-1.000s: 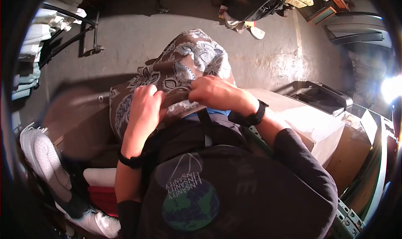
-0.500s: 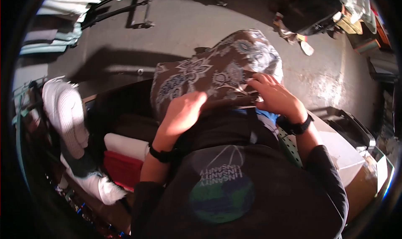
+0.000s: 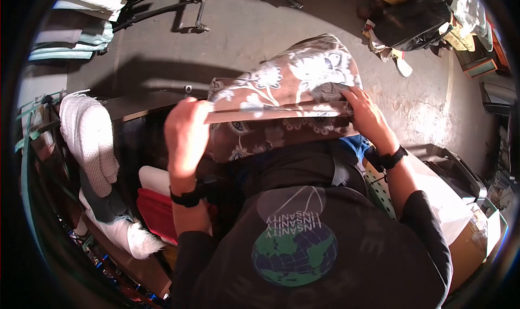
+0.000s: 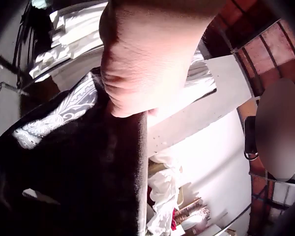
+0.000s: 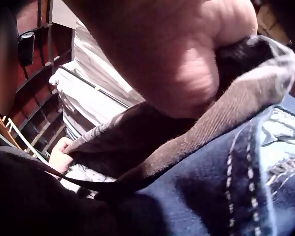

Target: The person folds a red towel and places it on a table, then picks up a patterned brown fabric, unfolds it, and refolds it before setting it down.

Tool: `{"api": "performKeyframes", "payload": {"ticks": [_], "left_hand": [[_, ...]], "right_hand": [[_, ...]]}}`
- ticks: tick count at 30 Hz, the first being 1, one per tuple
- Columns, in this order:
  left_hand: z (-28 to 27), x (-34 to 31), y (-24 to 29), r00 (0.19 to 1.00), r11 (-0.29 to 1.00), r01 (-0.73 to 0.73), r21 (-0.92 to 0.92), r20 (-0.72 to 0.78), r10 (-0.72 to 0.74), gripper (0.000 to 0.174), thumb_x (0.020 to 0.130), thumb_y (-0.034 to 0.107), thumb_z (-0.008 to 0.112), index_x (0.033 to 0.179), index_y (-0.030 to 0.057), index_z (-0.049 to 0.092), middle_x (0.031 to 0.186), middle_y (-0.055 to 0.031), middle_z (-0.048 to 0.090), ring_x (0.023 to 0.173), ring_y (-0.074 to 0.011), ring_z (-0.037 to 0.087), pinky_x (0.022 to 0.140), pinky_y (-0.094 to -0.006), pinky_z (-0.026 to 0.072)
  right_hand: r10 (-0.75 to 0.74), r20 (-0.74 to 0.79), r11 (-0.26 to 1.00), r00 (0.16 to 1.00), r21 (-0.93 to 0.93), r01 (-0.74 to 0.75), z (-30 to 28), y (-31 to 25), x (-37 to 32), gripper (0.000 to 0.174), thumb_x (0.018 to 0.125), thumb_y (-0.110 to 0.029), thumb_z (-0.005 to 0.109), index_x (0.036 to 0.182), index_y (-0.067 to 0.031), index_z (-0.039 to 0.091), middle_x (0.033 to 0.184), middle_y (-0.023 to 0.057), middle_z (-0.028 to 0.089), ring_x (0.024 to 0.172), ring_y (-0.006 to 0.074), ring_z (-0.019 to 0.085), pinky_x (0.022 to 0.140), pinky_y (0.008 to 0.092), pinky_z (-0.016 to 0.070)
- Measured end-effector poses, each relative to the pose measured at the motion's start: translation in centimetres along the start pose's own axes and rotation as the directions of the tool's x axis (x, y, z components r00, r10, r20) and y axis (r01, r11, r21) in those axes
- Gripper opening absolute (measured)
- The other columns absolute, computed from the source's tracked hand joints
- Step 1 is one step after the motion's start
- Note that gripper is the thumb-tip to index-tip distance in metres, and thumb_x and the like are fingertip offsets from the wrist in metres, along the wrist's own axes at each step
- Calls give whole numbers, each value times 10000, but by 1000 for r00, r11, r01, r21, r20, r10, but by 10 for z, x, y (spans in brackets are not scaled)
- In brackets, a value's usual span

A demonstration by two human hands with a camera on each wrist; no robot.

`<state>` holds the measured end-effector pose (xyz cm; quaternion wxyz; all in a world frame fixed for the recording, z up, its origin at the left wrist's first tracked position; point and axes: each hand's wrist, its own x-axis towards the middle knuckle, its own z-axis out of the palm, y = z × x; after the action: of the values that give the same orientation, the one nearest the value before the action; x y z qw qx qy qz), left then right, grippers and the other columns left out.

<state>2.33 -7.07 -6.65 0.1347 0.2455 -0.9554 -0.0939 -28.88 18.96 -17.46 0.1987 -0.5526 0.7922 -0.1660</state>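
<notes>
A brown cloth [image 3: 273, 84] with a white and bluish floral print lies over the person's lap, in front of the dark shirt. My left hand [image 3: 187, 138] grips the left end of its raised edge, with the fingers curled round it. At the opposite end my right hand [image 3: 372, 119] pinches the same edge, which runs as a taut band between both hands. In the left wrist view the cloth's edge [image 4: 142, 147] hangs down from below the fist. From the right wrist, the brown edge [image 5: 206, 128] passes under the hand, close over blue denim [image 5: 226, 167]; the right fingertips are hidden.
Left of the person are a whitish knitted roll [image 3: 89, 130] and a folded red cloth [image 3: 157, 214]. A cardboard box [image 3: 441, 184] stands at the right. Farther off are stacked pale cloths [image 3: 81, 35], a metal rack leg [image 3: 203, 11] and a black bag [image 3: 414, 19].
The left hand has moved left and taken hold of the cloth's edge; the right hand has closed on the other end. The edge is now lifted and stretched straight, and the head view has shifted.
</notes>
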Motion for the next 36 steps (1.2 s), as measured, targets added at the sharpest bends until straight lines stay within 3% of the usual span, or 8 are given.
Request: {"api": "performKeyframes", "payload": {"ticks": [7, 10, 15, 17, 23, 26, 33, 36], "left_hand": [[-36, -7, -20, 973, 967, 69, 246, -232, -11, 321, 691, -91, 629, 984, 36, 611, 913, -156, 528, 900, -367, 545, 843, -455, 458], [-38, -25, -25, 992, 985, 118, 126, 30, -123, 264, 687, -100, 606, 915, 32, 585, 895, -141, 559, 904, -369, 561, 805, -451, 452], [7, -93, -32, 803, 929, 370, -24, 511, -307, 50, 784, 12, 546, 818, 47, 549, 787, -186, 591, 843, -422, 597, 740, -505, 443], [12, -103, -21, 680, 876, 474, 86, 596, -427, 100, 774, -50, 525, 826, 35, 536, 812, -199, 606, 902, -424, 606, 760, -527, 444], [1, -117, -29, 573, 794, 605, 51, 665, -480, 181, 807, 69, 709, 937, 23, 593, 978, -163, 657, 958, -365, 633, 824, -452, 493], [10, -121, -60, 408, 396, 889, -228, 786, -464, 336, 906, 227, 730, 1121, -2, 612, 1076, -123, 677, 1015, -193, 632, 874, -342, 504], [96, -62, -151, 607, 637, 755, -157, 534, -588, 504, 948, 398, 668, 1131, -68, 605, 1067, -212, 687, 997, -239, 631, 897, -382, 494], [125, -29, -164, 460, 495, 865, -82, 521, -719, 598, 969, 505, 599, 1096, -78, 635, 1092, -179, 697, 1031, -247, 618, 948, -391, 466]], "right_hand": [[-173, -32, 969, 984, 175, 176, -8, -26, 15, 416, 764, 55, 586, 1172, -4, 645, 1193, 184, 652, 1176, 347, 593, 1044, 418, 450], [-166, 29, 981, 986, 104, 163, -8, -26, 10, 436, 758, 53, 589, 1183, -23, 644, 1257, 166, 627, 1226, 336, 563, 1075, 420, 424], [-167, 90, 986, 982, 20, 165, -6, -26, 6, 471, 754, 53, 586, 1215, -31, 636, 1335, 161, 586, 1300, 332, 511, 1124, 421, 387], [-161, 115, 987, 980, 7, 161, -9, -29, 6, 492, 750, 60, 580, 1231, -29, 631, 1341, 168, 584, 1315, 337, 499, 1135, 419, 380], [-186, 149, 982, 971, -1, 188, -9, -29, 12, 540, 717, 79, 582, 1244, -29, 626, 1340, 156, 583, 1286, 345, 511, 1110, 428, 397], [-166, 190, 986, 968, 11, 167, -13, -31, 13, 570, 686, 93, 592, 1241, -30, 627, 1350, 163, 571, 1297, 349, 499, 1111, 431, 394], [-166, 179, 986, 970, 31, 163, -8, -26, 12, 566, 683, 97, 591, 1234, -24, 630, 1350, 170, 568, 1313, 361, 487, 1128, 449, 376], [-138, 174, 990, 975, 63, 129, -5, -25, 11, 578, 670, 105, 597, 1232, -24, 632, 1357, 168, 565, 1316, 364, 484, 1131, 445, 375]]}}
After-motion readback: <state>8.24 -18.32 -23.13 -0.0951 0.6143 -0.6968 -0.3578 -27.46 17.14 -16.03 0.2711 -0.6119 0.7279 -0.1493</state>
